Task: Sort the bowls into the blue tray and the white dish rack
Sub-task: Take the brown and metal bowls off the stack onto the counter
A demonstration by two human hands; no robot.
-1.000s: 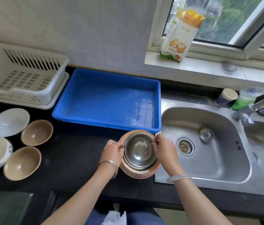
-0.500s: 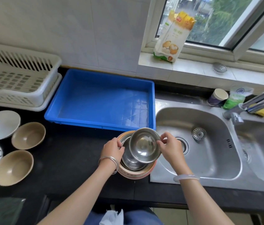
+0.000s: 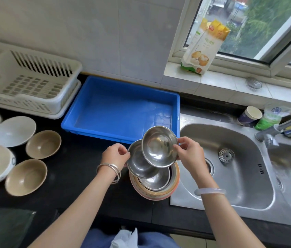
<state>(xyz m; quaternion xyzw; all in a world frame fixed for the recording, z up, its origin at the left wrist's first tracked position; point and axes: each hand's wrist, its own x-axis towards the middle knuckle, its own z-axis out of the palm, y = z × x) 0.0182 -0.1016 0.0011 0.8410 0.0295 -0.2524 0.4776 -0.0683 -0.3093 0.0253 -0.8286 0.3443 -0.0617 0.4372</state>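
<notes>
My right hand (image 3: 188, 154) pinches the rim of a small steel bowl (image 3: 160, 146), lifted and tilted just in front of the blue tray (image 3: 116, 113). My left hand (image 3: 115, 155) pinches the rim of a second steel bowl (image 3: 138, 163), raised under the first. Beneath them a stack stays on the counter: a third steel bowl (image 3: 154, 181) nested in an orange-rimmed bowl (image 3: 174, 185). The blue tray holds nothing. The white dish rack (image 3: 28, 83) at the far left also holds nothing.
Two tan bowls (image 3: 42, 144) (image 3: 25, 177) and several white bowls (image 3: 14, 130) sit on the black counter at the left. A double steel sink (image 3: 234, 169) with a tap (image 3: 284, 126) lies to the right. A paper cup (image 3: 250, 115) and a bag (image 3: 203, 45) stand behind.
My right hand lifted the top steel bowl up off the stack and toward the blue tray. My left hand raised a second steel bowl out of the stack.
</notes>
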